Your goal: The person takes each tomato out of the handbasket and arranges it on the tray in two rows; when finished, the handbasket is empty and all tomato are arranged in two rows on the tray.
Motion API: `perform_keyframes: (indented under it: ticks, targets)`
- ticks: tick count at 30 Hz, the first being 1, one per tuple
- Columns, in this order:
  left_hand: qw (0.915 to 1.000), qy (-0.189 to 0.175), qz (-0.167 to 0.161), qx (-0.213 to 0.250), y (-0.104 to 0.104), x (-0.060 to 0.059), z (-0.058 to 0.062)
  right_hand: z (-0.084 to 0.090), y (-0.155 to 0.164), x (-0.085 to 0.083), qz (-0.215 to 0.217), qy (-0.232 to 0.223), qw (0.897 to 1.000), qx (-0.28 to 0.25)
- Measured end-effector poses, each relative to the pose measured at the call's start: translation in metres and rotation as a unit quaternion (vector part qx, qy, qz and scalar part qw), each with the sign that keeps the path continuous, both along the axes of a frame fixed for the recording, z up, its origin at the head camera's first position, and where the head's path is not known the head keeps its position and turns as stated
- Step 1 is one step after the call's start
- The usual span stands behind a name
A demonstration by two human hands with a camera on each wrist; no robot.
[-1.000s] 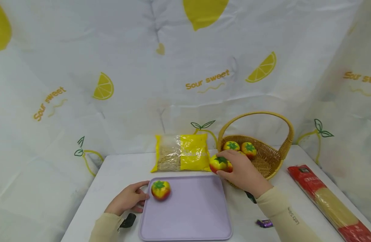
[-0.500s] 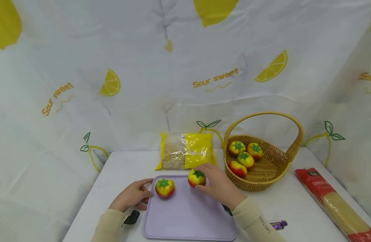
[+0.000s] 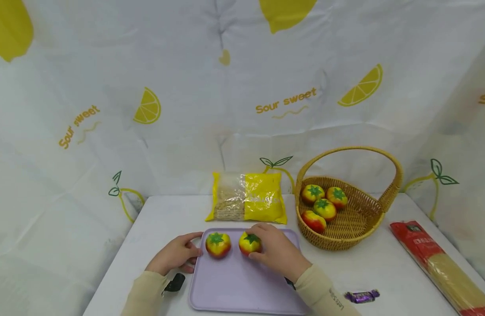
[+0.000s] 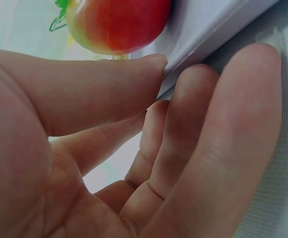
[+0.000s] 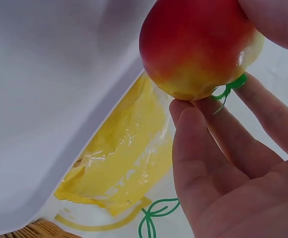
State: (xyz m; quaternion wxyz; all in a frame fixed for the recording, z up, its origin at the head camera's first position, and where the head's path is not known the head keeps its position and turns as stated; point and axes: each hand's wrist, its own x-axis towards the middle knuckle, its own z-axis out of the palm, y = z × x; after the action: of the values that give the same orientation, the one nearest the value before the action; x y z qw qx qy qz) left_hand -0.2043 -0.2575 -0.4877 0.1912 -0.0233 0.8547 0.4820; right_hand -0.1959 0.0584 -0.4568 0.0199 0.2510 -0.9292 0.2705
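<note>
The left hand [image 3: 174, 259] pinches the lavender tray [image 3: 242, 289] at its left rim, beside 1 tomato [image 3: 218, 244]. The right hand [image 3: 277, 252] grasps a second tomato [image 3: 249, 243] on the tray — bare tray in front, yellow packet [image 3: 248, 202] behind, basket [image 3: 355, 226] to the right.

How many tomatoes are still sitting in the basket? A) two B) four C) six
B: the head view shows four tomatoes lying in the wicker basket, while two more sit on the purple tray, one of them held by the right hand.
</note>
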Motion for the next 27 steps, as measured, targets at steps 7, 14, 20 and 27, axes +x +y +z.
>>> perform_keyframes:
  ticks: [7, 14, 20, 27]
  targets:
    - [1.0, 0.001, 0.003, -0.009, 0.0011, 0.0014, 0.0021, -0.0027, -0.0004, -0.0002, 0.001, -0.009, 1.0, 0.011]
    - [0.9999, 0.0, 0.003, -0.013, 0.0026, 0.0006, 0.0038, -0.0047, 0.0004, -0.0013, -0.003, -0.015, 1.0, 0.014]
    - [0.9998, -0.002, 0.003, -0.019, 0.0026, 0.0004, 0.003, -0.0068, 0.0011, -0.0012, -0.004, -0.015, 1.0, 0.011]
    - [1.0, 0.002, 0.002, -0.009, 0.0012, -0.0007, 0.0011, -0.0058, 0.0008, -0.001, -0.006, -0.019, 1.0, 0.004]
